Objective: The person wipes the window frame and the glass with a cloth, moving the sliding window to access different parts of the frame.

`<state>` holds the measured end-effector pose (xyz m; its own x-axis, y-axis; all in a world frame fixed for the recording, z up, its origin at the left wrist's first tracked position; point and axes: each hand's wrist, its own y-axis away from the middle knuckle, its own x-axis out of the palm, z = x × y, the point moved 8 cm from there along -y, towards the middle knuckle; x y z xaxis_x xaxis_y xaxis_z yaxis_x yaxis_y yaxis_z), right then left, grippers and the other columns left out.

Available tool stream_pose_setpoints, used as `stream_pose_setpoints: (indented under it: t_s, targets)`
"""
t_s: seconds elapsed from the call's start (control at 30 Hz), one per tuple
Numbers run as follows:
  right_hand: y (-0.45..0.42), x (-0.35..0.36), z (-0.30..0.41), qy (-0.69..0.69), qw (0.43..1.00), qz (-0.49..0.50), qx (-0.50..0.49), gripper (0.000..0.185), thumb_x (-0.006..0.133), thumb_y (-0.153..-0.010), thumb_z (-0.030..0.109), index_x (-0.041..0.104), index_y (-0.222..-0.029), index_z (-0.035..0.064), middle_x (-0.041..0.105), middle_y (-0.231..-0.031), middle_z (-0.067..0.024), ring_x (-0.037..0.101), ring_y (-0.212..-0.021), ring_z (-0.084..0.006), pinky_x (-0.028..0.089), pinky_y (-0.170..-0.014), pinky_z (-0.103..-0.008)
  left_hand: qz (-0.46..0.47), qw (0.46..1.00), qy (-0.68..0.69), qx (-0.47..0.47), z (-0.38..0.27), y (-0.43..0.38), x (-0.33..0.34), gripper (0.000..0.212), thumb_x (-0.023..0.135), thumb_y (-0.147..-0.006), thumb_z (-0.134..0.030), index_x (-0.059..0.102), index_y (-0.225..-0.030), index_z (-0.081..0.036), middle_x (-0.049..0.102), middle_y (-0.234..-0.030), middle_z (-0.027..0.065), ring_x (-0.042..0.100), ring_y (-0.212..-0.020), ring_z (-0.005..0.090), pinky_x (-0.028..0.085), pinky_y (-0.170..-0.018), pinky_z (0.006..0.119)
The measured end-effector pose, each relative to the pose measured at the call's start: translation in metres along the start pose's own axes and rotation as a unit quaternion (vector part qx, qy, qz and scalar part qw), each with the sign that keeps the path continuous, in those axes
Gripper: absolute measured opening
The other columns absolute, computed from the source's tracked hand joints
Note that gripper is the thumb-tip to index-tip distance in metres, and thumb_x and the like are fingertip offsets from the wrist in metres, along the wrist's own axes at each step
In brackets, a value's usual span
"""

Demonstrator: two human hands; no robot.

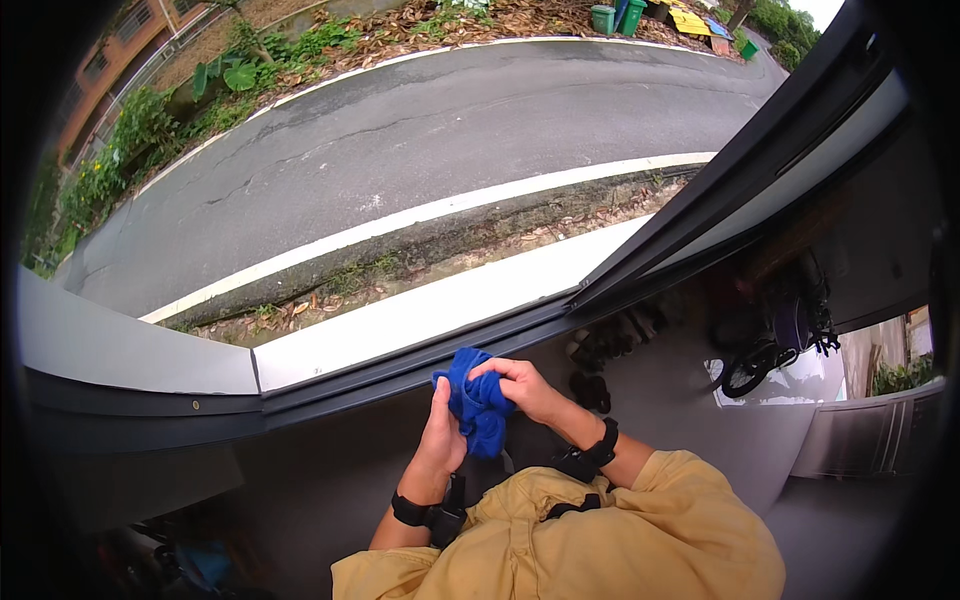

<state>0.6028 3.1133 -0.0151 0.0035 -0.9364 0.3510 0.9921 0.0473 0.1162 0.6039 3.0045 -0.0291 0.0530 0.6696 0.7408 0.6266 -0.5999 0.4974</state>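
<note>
Both my hands hold a crumpled blue cloth (480,409) in front of my body. My left hand (441,435) grips its left side, thumb pointing up along the edge. From the upper right, my right hand (529,390) pinches the cloth between thumb and fingers. Some fingers of each hand are hidden by the cloth or by the hand itself. Just beyond the cloth runs the dark window track (420,375) of an open window, with a white outer sill (450,307) on its far side.
A dark-framed window sash (720,180) slants up at the right. Outside lie a paved road (420,135) and green bins (631,16). Indoors at right are shoes (592,390) on the floor and a bicycle (757,367). Black straps with small devices circle both my wrists.
</note>
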Motion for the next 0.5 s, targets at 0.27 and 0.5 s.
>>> stream_pose_setpoints:
  t_s: [0.27,0.5]
  targets:
    - [0.000,0.038,0.065,0.540,0.819,0.089,-0.174,0.056,0.067,-0.074,0.011,0.047,-0.127,0.0050,0.040,-0.134,-0.0157,0.045,-0.117,-0.0324,0.037,-0.096,-0.0407,-0.210,0.904,-0.219,0.303,-0.108,0.011,-0.036,0.023,0.055,-0.092,-0.014,0.061,-0.106,0.003,0.064,-0.095,0.0052,0.057,-0.083,0.0099,0.046,-0.076,0.024]
    - [0.024,-0.060,0.017,0.605,0.790,0.086,-0.049,0.029,0.061,-0.079,0.008,0.059,-0.107,-0.0001,0.056,-0.109,-0.0121,0.056,-0.093,-0.0302,0.046,-0.083,-0.0382,-0.496,0.593,-0.515,0.370,-0.235,0.042,-0.080,0.029,0.058,-0.088,-0.018,0.060,-0.109,0.003,0.066,-0.101,0.0126,0.062,-0.092,0.0270,0.046,-0.084,0.035]
